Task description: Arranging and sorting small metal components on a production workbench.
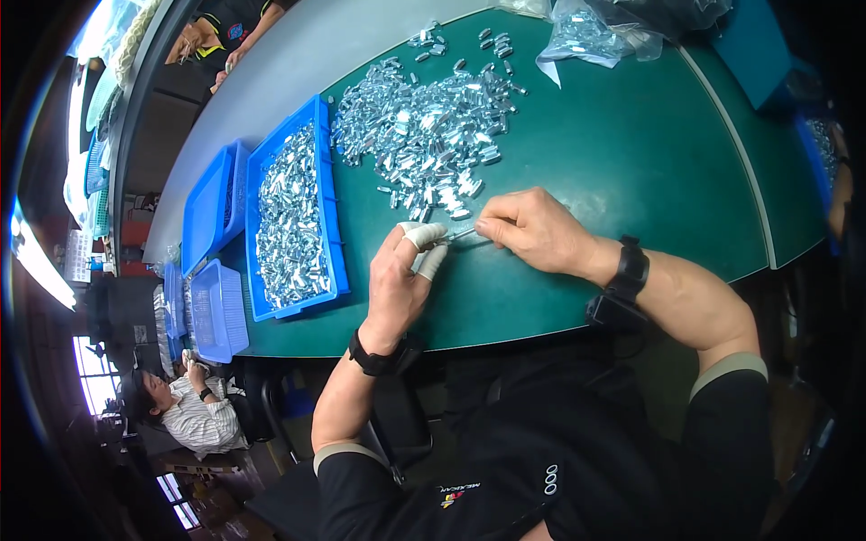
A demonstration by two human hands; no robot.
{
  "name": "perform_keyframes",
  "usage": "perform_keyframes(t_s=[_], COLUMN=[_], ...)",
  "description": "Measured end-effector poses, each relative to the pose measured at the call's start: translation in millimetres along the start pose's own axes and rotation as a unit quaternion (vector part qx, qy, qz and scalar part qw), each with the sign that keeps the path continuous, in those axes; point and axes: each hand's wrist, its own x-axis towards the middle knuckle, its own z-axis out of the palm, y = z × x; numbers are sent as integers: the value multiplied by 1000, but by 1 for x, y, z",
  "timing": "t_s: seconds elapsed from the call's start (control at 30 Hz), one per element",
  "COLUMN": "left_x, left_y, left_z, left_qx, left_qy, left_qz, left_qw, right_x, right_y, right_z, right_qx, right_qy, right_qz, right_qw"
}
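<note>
My left hand (400,279) has white coverings on its thumb and a finger, and these pinch a small silvery metal part (462,234). From the other side, my right hand (539,230) closes thumb and forefinger at the part's right end. Whether a separate thin piece sits in that right pinch is too small to tell. Just beyond both hands, a wide heap of similar shiny metal parts (419,126) spreads over the green tabletop (622,162). To the left of my left hand, a blue tray (335,239) holds many more of them.
More blue plastic bins (219,311) stand left of the tray. Clear plastic bags (595,36) lie at the far edge, near a teal box (758,54). One person (221,41) is across the table; another person (203,410) sits at lower left.
</note>
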Motion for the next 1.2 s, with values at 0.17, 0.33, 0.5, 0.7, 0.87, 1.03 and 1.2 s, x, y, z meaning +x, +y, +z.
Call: perform_keyframes(t_s=[0.17,0.33,0.5,0.7,0.87,1.03,1.2], left_x=[3,2,-3,-3,-3,-4,-6], left_y=[3,4,4,7,9,9,11], left_z=[2,3,3,2,3,6,9], left_qx=[2,6,-15,-42,-39,-54,-92], left_qy=[0,11,6,14,20,24,20], left_qz=[10,28,21,8,3,-10,-38], left_qw=[1000,1000,1000,999,999,998,995], right_x=[0,1,2,1,0,1,1], right_y=[-4,-9,-12,-11,-8,-14,-16], right_z=[-4,-8,-12,-9,-5,-11,-11], right_qx=[74,75,45,46,72,78,140], right_qy=[-17,-57,-84,-68,-54,-76,-80], right_qz=[56,92,85,88,42,111,126], right_qw=[996,991,992,993,995,988,979])
